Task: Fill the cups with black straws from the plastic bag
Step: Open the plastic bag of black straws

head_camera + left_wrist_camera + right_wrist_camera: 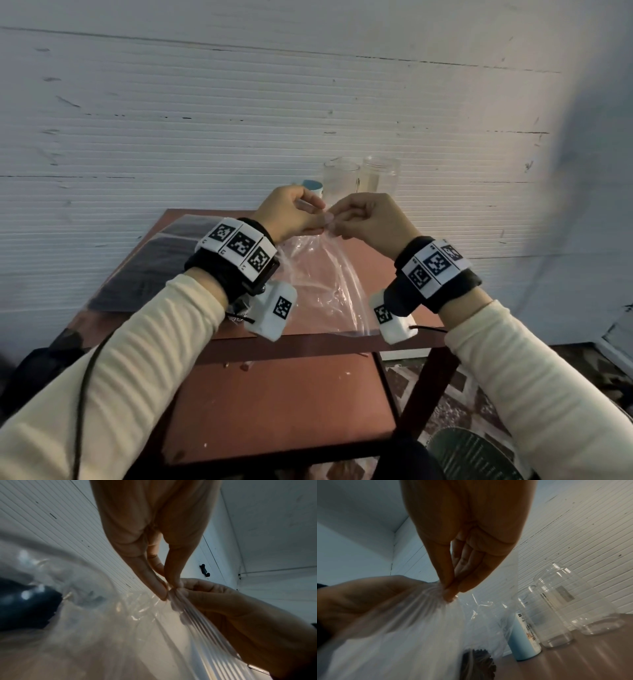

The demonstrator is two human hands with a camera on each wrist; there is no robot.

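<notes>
My left hand [321,219] and right hand [337,223] meet above the table, and each pinches the top edge of a clear plastic bag [320,281] that hangs down to the tabletop. In the left wrist view the left fingertips [163,593] pinch the gathered plastic [120,615] beside the right hand [223,601]. In the right wrist view the right fingertips [452,589] hold the same bunch. Black straws [147,270] lie in clear wrapping on the table's left; their ends [477,665] show under the bag. Two clear cups [340,181] [380,174] stand at the back.
The small red-brown table [404,270] stands against a white ribbed wall. A light-blue container [523,635] stands next to the clear cups [544,622] [583,601]. A lower shelf [281,404] sits under the tabletop, and patterned floor shows to the right.
</notes>
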